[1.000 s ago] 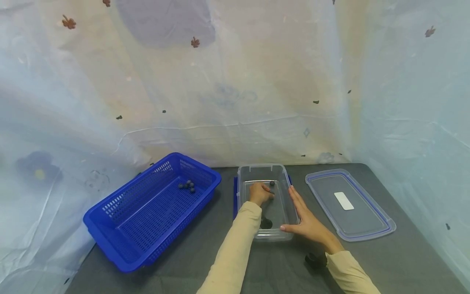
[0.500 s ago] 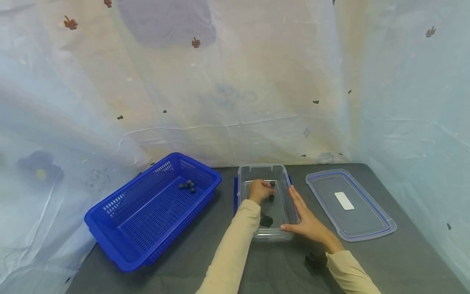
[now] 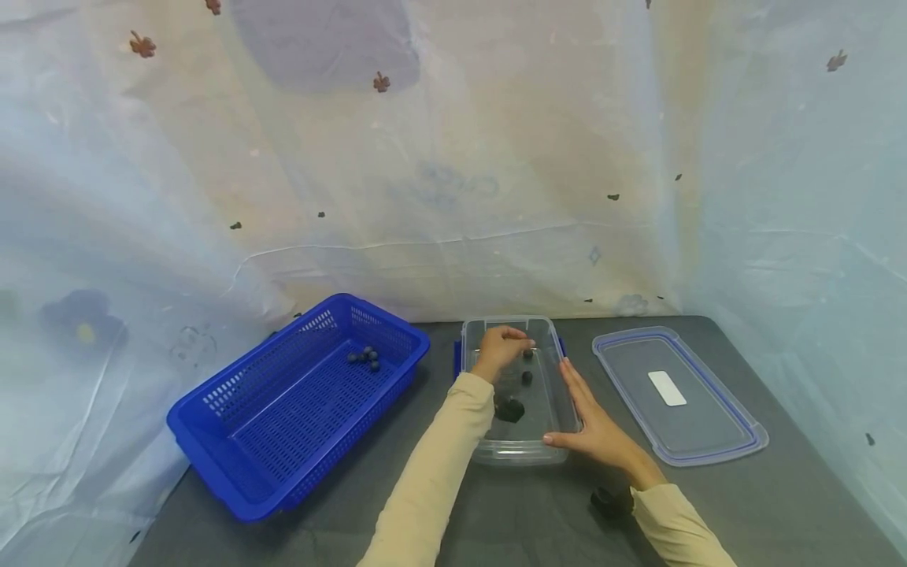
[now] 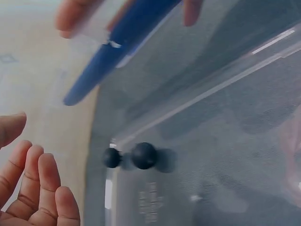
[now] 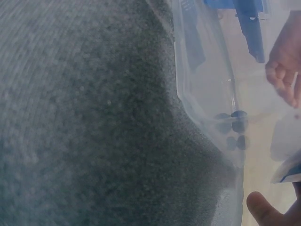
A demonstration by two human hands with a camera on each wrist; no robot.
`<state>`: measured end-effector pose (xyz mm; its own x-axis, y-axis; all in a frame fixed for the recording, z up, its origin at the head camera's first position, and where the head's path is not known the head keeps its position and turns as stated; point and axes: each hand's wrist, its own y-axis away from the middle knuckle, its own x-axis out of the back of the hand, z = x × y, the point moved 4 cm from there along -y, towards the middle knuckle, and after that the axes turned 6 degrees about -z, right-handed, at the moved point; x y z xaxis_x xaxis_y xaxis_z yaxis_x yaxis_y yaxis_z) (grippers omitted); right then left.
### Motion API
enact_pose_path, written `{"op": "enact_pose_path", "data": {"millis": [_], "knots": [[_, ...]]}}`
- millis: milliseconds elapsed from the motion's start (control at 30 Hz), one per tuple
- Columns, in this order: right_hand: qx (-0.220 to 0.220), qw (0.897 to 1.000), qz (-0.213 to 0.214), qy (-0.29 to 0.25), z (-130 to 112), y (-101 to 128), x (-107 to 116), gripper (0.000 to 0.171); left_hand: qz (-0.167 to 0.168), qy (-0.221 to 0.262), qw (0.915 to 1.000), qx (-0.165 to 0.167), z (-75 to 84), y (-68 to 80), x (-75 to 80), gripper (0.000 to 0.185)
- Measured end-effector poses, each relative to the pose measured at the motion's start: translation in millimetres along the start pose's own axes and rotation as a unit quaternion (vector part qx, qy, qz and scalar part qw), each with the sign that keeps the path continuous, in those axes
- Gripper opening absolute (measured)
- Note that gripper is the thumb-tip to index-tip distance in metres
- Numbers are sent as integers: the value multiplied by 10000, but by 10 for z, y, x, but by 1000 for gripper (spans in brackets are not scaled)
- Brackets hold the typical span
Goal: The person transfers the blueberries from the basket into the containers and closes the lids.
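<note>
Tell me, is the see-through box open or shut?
Open. Nothing covers the top of the see-through box, and its lid lies apart from it on the dark table.

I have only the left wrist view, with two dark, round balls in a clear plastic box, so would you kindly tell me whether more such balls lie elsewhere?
Observer: Yes, the head view shows a small cluster of dark, round balls in a blue, perforated plastic basket.
Operator: Thank you; where does that basket stand?
Observer: It sits at an angle, to the left of the clear plastic box.
Operator: Is there any lid in sight?
Observer: Yes, a clear plastic lid with blue edging lies to the right of the box.
</note>
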<state>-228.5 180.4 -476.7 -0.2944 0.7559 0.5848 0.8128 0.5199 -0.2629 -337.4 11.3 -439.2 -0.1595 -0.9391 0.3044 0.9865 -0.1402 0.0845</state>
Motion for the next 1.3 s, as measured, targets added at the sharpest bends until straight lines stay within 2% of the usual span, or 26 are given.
{"op": "enact_pose_path", "data": {"millis": [200, 367, 500, 633, 867, 1300], "knots": [[23, 10000, 11, 18, 4, 0, 6, 116, -248, 367, 9987, -249, 120, 15, 110, 23], [15, 10000, -15, 10, -1, 6, 5, 115, -488, 578, 9966, -314, 183, 48, 208, 23], [6, 10000, -1, 42, 7, 4, 4, 115, -713, 633, 9945, -423, 222, 69, 283, 23], [8, 10000, 14, 46, 7, 2, 5, 116, -804, 509, 9937, -593, 266, 102, 368, 28], [25, 10000, 31, 60, 8, 3, 1, 116, -818, 339, 9915, -949, 363, 203, 550, 30], [60, 10000, 49, 38, 26, 1, 2, 116, -637, 135, 9895, -1288, 482, 361, 973, 25]]}}
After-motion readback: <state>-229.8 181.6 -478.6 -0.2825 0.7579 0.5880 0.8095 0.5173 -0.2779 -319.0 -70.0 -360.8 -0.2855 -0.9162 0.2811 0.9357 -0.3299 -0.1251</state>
